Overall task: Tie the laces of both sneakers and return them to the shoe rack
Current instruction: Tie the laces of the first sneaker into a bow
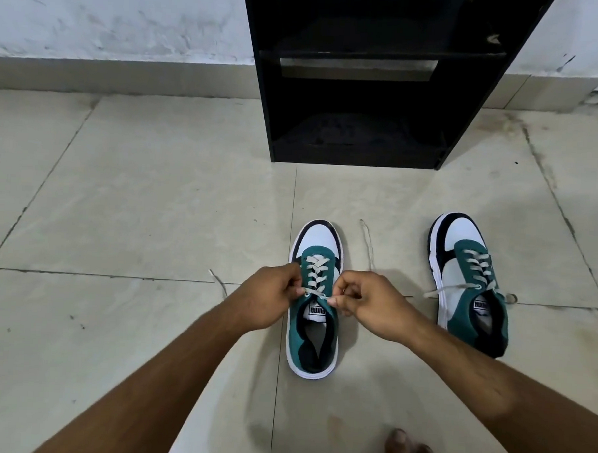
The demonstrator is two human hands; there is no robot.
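On the tiled floor before the shoe rack (358,92), the near sneaker (314,302) points away from me, toe toward the rack. I see the left hand (270,297) and right hand (366,304) each pinching one lace end (367,243) at the top eyelets, equally close. The second sneaker (469,285) lies untied to the right.

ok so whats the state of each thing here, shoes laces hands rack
near sneaker: upright on floor, laces untied
its laces: ends pulled out to both sides
left hand: pinching a lace
right hand: pinching a lace
far sneaker: on floor, untied, lace ends loose
shoe rack: lower shelves without shoes
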